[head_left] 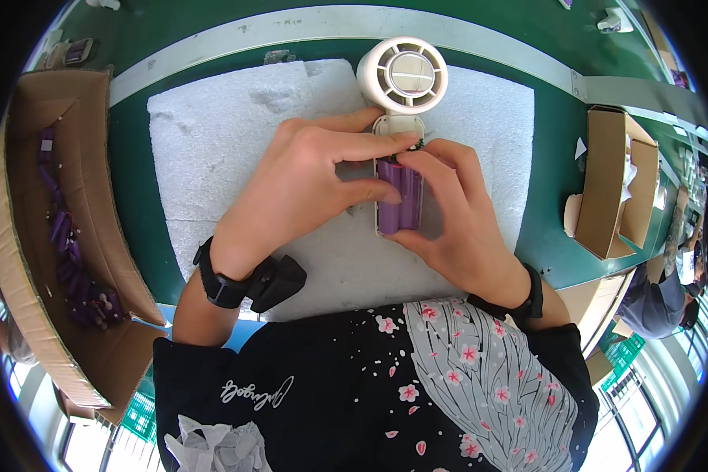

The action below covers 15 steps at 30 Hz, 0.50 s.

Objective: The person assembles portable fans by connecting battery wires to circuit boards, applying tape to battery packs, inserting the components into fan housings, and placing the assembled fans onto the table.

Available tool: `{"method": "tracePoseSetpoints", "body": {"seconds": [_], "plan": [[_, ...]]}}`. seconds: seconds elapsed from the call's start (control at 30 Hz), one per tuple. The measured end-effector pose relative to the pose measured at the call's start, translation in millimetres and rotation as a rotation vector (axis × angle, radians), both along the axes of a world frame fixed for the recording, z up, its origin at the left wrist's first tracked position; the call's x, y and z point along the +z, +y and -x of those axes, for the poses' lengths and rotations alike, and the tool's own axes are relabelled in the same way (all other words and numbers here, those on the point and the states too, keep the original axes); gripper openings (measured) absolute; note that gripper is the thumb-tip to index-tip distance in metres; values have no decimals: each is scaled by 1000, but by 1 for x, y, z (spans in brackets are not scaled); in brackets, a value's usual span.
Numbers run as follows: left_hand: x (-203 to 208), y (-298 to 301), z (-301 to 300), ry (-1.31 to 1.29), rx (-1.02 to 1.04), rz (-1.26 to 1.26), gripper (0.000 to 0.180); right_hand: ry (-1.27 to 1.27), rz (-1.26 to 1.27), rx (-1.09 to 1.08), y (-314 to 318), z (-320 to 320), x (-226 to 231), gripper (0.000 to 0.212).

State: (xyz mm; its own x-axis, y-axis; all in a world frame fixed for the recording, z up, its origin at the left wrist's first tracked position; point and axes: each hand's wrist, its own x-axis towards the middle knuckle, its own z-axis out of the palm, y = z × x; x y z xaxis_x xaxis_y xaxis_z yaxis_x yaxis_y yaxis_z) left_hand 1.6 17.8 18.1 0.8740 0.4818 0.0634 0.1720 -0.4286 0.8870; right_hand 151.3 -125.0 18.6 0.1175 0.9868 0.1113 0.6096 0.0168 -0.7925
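Note:
A white handheld fan [411, 75] lies face up on the white foam sheet [228, 118], its round grille pointing away from me. The handle is opened, and a purple battery pack [401, 200] of side-by-side cells sits in it. Just above the cells, a small green circuit board [417, 145] with wiring partly shows between my fingers. My left hand [291, 169] grips the handle near its neck, index fingertip at the board and thumb on the cells. My right hand [468, 216] pinches the pack, thumb at its lower end and fingers by the board.
At left stands an open cardboard box [23, 259] with several purple battery packs [75, 267] inside. Another open cardboard box [602, 177] stands at right on the green table [554, 157]. A metal strip [511, 59] runs beyond the foam. A person [657, 299] is at far right.

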Motion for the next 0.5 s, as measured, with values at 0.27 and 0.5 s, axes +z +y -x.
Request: {"method": "tracePoseSetpoints", "body": {"seconds": [0.27, 0.5], "plan": [[-9, 1, 2, -49, 17, 57, 53, -141, -48, 139, -2, -7, 0, 71], [-8, 0, 4, -27, -26, 107, 53, -405, -156, 166, -7, 2, 2, 71]]}}
